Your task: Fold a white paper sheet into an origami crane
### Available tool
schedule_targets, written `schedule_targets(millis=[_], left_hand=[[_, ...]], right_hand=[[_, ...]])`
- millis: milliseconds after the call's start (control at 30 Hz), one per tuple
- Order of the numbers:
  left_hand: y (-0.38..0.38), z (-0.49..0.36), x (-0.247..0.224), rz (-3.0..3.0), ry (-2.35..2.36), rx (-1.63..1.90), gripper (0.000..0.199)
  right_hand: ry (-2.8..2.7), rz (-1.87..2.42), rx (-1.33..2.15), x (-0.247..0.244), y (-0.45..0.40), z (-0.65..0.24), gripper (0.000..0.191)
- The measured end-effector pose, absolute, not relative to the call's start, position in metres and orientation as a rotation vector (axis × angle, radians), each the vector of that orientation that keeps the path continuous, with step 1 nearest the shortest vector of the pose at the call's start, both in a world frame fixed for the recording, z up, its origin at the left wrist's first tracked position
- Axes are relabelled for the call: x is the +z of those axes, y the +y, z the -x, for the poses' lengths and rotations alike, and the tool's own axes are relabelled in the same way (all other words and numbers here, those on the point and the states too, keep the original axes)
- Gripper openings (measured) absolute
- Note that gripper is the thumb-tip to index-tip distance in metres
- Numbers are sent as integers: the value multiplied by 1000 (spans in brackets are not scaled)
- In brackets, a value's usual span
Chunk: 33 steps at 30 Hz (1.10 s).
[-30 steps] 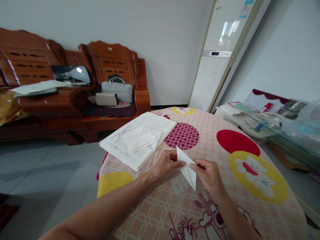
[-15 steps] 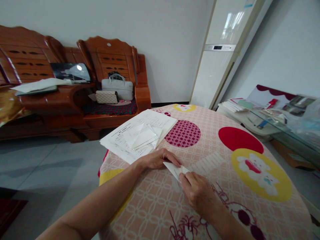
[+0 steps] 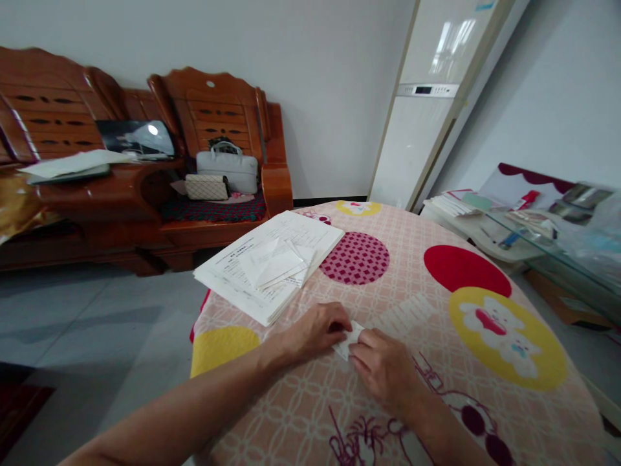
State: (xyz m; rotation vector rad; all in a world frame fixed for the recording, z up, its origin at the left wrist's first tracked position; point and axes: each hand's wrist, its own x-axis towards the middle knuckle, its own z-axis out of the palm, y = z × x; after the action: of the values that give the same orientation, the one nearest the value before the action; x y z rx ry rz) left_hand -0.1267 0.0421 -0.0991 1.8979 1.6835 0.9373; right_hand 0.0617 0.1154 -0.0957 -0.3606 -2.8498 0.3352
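Between my two hands, low over the round table, is a small folded piece of white paper [image 3: 345,347]. My left hand [image 3: 321,329] pinches its left side, fingers curled over the edge. My right hand [image 3: 381,362] is closed on its right side, thumb and fingers pressed together. Both hands cover much of the paper, so its full shape is hidden. Beyond my left hand lies a stack of printed sheets [image 3: 233,285], with folded white paper pieces [image 3: 279,264] on top.
A patterned cloth [image 3: 301,401] covers the table. Behind it stand a wooden chair [image 3: 223,103] holding bags [image 3: 233,169] and a tall white air conditioner [image 3: 417,136]. To the right, a glass-topped side table [image 3: 548,249] carries papers and plastic bags.
My left hand has shifted down and curled its fingers over the paper's left part. Less of the paper shows now. My right hand stays almost in place.
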Motion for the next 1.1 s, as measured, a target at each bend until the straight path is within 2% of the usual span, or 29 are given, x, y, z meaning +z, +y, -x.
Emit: schedule_targets(millis=[67, 133, 300, 433, 600, 767, 967, 1100], left_hand=[[39, 123, -103, -1941, 1669, 955, 12], [36, 122, -105, -1968, 1656, 970, 12], [34, 120, -106, -1951, 1662, 1004, 14], [36, 119, -109, -1925, 1650, 1037, 16], [38, 117, -111, -1913, 1660, 1010, 25], [40, 113, -108, -1884, 1726, 903, 42], [39, 110, -105, -1954, 1704, 879, 46], [38, 110, -100, -1998, 1691, 825, 49]], right_hand=[[-2762, 463, 596, -93, 130, -67, 20], [-2658, 607, 723, -92, 144, -73, 18], [-2622, 743, 773, -94, 159, -78, 6], [-2710, 712, 724, -92, 152, -74, 7], [-2726, 638, 701, -91, 152, -72, 16], [-2616, 675, 993, -94, 168, -75, 18], [-2449, 691, 1444, -94, 178, -80, 38], [-2427, 664, 1510, -96, 178, -80, 38]])
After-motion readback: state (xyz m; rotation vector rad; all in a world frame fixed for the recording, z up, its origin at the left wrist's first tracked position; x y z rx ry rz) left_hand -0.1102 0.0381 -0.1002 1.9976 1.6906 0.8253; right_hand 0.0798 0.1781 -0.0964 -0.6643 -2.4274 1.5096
